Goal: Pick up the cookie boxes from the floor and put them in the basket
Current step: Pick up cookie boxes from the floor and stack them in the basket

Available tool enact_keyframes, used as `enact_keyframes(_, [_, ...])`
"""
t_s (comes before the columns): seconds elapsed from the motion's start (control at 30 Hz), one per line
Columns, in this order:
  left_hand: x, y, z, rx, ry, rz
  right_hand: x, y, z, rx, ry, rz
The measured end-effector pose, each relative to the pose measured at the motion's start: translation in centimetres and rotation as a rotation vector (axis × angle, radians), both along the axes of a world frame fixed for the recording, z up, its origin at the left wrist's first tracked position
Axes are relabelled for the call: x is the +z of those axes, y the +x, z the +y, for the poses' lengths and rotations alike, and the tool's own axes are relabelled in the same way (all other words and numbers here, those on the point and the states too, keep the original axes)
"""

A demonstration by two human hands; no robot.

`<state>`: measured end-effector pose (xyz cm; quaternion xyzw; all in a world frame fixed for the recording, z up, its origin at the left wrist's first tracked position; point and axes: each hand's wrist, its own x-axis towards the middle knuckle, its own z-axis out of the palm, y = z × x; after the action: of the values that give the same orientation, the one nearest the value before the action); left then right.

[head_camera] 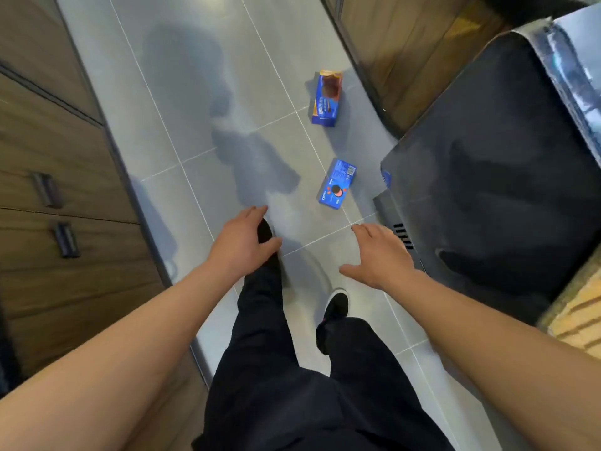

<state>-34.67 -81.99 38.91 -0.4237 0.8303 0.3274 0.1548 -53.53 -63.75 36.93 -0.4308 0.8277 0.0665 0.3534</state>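
Two blue cookie boxes lie on the grey tiled floor (201, 92). The nearer cookie box (336, 187) is small and shows a dark cookie on its face. The farther cookie box (327, 98) is longer, with an orange end. My left hand (242, 244) and my right hand (379, 257) both reach forward above the floor with relaxed, spread fingers and hold nothing. The nearer box lies just beyond my right hand's fingertips, apart from it. A woven basket edge (574, 315) shows at the far right.
Wooden drawers with dark handles (55, 164) line the left side. A large dark glossy appliance (494, 170) stands on the right, close to the nearer box. My legs in dark trousers and black shoes (335, 315) are below the hands.
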Motion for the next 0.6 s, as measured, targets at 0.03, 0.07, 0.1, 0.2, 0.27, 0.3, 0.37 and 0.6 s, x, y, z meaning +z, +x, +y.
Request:
enact_keyframes(0.03, [-1.3,-1.1,-2.3,-0.01,0.011,-0.002,-1.1,-0.8,-1.8,-0.031,0.025,-0.014])
enact_keyframes(0.07, [-3.1,-2.4,-5.0,-0.013,0.034,-0.009,-2.7,-1.7,-4.1,-0.079,0.053,-0.027])
enact_keyframes(0.1, [-4.3,-3.4,-6.9,-0.004,0.049,-0.011,-3.9,-2.2,-5.6,-0.135,0.069,-0.036])
enact_keyframes(0.2, [-8.5,-6.5,-11.8,0.034,0.145,-0.016,-7.4,-3.7,-9.6,-0.311,0.134,-0.064])
enact_keyframes(0.27, [-12.7,-9.4,-15.2,0.012,0.243,-0.051,-11.3,-5.0,-12.6,-0.417,0.193,-0.088])
enact_keyframes(0.3, [-14.5,-10.5,-16.3,0.001,0.279,-0.065,-13.1,-5.4,-13.8,-0.453,0.208,-0.101])
enact_keyframes(0.37, [-17.9,-12.5,-18.0,-0.018,0.318,-0.061,-16.9,-6.6,-16.0,-0.485,0.21,-0.11])
enact_keyframes(0.6, [-37.6,-17.5,-21.4,-0.171,0.353,-0.118,-37.6,-11.4,-20.7,-0.617,0.219,-0.123])
